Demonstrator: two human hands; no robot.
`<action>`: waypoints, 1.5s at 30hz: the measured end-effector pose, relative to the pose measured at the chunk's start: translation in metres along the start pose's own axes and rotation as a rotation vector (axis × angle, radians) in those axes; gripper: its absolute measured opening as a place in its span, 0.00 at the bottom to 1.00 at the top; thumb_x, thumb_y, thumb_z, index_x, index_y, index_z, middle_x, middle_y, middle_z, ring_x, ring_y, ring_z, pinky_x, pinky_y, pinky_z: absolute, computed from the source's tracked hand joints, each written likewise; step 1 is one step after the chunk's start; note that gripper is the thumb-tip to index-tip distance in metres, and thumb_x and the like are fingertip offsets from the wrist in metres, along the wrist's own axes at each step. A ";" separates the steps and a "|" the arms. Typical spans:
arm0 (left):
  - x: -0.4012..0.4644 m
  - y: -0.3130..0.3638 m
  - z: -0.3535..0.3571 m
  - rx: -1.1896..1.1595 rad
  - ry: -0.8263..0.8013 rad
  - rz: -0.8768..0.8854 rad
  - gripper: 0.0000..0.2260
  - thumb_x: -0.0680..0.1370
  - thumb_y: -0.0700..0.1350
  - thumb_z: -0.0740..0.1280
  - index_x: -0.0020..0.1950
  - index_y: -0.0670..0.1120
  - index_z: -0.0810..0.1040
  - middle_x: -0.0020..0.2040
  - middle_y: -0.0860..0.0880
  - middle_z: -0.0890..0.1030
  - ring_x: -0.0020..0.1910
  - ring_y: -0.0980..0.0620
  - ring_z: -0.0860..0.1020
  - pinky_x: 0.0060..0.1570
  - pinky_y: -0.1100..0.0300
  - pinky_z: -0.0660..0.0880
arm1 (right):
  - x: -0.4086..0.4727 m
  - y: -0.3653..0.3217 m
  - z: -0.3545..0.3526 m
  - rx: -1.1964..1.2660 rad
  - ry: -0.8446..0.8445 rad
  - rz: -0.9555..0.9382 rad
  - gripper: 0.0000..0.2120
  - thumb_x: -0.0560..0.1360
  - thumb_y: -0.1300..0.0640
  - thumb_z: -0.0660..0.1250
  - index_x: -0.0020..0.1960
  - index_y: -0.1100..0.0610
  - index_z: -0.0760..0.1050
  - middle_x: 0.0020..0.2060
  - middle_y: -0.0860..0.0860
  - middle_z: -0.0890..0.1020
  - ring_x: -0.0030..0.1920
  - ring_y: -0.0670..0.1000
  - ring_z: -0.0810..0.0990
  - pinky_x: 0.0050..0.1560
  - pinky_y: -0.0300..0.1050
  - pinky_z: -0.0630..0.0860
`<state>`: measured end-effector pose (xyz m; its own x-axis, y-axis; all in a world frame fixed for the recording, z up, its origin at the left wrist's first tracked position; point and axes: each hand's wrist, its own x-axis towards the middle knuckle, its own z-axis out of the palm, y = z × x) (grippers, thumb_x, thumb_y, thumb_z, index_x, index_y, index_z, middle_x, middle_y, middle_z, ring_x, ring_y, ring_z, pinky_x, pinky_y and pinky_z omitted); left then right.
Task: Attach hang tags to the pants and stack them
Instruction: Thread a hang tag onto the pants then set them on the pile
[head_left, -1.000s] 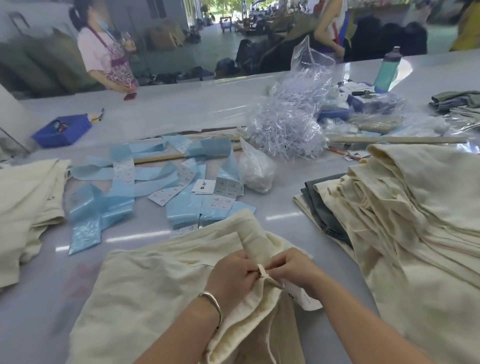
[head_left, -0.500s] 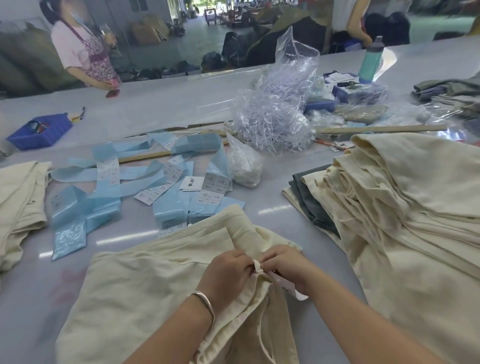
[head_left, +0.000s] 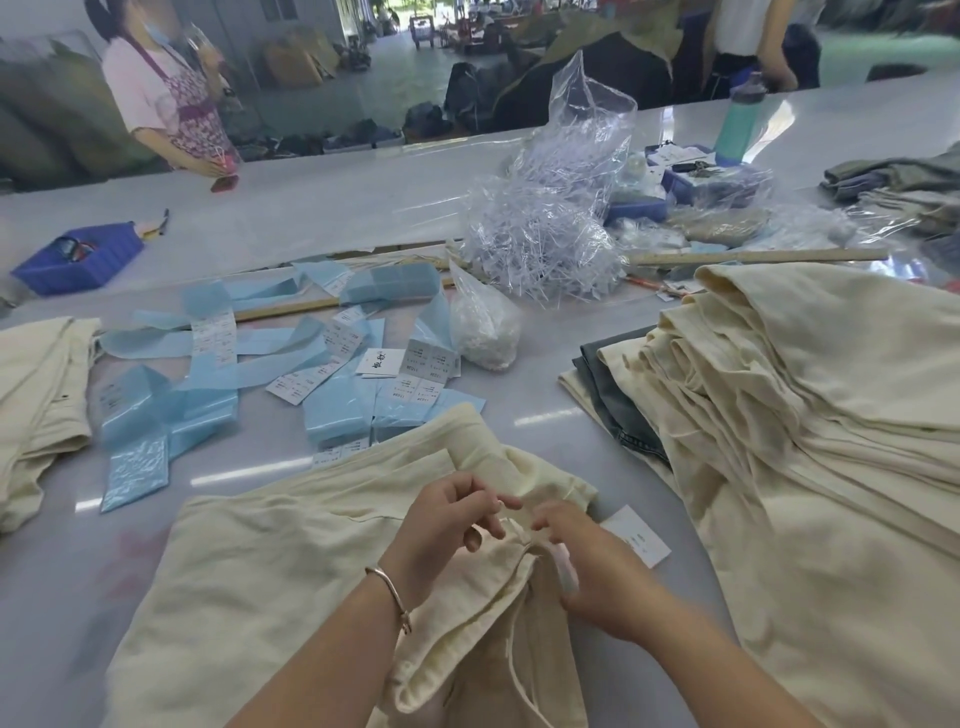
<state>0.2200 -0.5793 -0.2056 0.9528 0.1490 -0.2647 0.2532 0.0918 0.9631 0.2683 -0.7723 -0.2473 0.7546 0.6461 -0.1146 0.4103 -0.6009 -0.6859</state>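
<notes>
A cream pair of pants (head_left: 291, 561) lies flat in front of me with its drawstring waistband between my hands. My left hand (head_left: 447, 519) hovers over the waistband edge, fingers loosely curled with nothing visible in them. My right hand (head_left: 592, 566) is motion-blurred, palm down on the waistband, fingers pointing down. A white hang tag (head_left: 641, 543) pokes out from behind the right hand and lies on the table beside the pants. A tall pile of cream pants (head_left: 831, 415) sits at the right.
More cream pants (head_left: 36, 395) lie at the left edge. Blue sleeves with white labels (head_left: 332, 410), a bag of clear plastic fasteners (head_left: 540, 244), a small white bag (head_left: 485, 327), wooden sticks (head_left: 753, 255), a blue tray (head_left: 78, 257) and a bottle (head_left: 740, 119) lie beyond. A person (head_left: 166, 98) stands across the table.
Both hands pinched together at the waistband before; now they have come apart. The left fingers have loosened, the right hand has swept down, and the tag lies out on the table.
</notes>
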 end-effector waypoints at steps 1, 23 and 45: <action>0.000 0.001 0.001 -0.046 -0.029 -0.018 0.03 0.67 0.40 0.66 0.36 0.43 0.73 0.44 0.39 0.85 0.31 0.52 0.77 0.27 0.65 0.67 | -0.001 0.000 -0.001 0.045 0.060 0.017 0.17 0.69 0.46 0.62 0.56 0.47 0.71 0.49 0.40 0.77 0.49 0.46 0.78 0.51 0.48 0.76; 0.026 0.006 0.013 -0.111 0.249 0.017 0.06 0.76 0.29 0.66 0.47 0.37 0.80 0.37 0.42 0.83 0.31 0.53 0.80 0.35 0.63 0.79 | 0.075 0.022 -0.017 0.241 0.344 0.061 0.09 0.72 0.72 0.64 0.43 0.59 0.79 0.50 0.49 0.76 0.53 0.49 0.75 0.57 0.42 0.73; 0.033 0.001 0.017 0.144 0.193 0.004 0.07 0.76 0.30 0.66 0.41 0.39 0.77 0.32 0.47 0.81 0.30 0.56 0.79 0.33 0.63 0.78 | 0.057 0.032 0.008 -0.145 0.359 -0.276 0.07 0.65 0.71 0.71 0.33 0.61 0.79 0.31 0.52 0.79 0.33 0.55 0.77 0.36 0.42 0.71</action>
<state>0.2544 -0.5911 -0.2130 0.9078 0.3353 -0.2520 0.2837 -0.0481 0.9577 0.3204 -0.7508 -0.2819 0.7260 0.6029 0.3309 0.6685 -0.5057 -0.5453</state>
